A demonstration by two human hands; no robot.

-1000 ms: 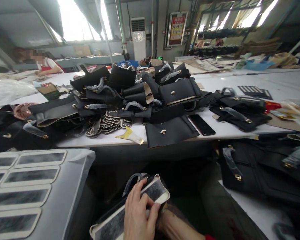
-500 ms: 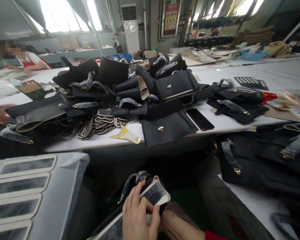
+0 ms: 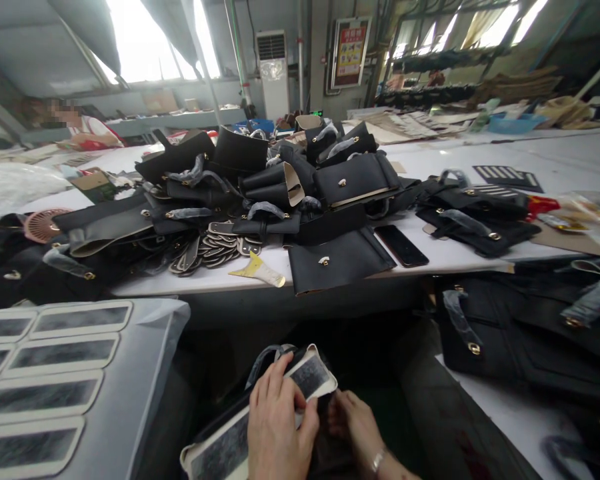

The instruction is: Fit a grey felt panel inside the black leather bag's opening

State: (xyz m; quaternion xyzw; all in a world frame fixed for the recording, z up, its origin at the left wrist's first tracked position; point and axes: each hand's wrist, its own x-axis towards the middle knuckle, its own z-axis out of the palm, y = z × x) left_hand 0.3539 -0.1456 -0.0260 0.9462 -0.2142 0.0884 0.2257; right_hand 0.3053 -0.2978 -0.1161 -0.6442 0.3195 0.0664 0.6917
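Left grip (image 3: 280, 423), curled, holds one panel (image 3: 220, 447); right grip (image 3: 356, 423) sits half-curled beside it, hold unclear. Phone (image 3: 401, 245): one.

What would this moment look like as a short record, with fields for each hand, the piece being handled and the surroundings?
Left hand: lies across the pale-edged panel, fingers on its face
Right hand: by the panel's right end; grip unclear
Panel position: slanted, right end higher in the picture
Left side: similar panels in rows on a pale sheet
Ahead: table with piled black bags and a phone
Right side: another black bag, partly out of frame
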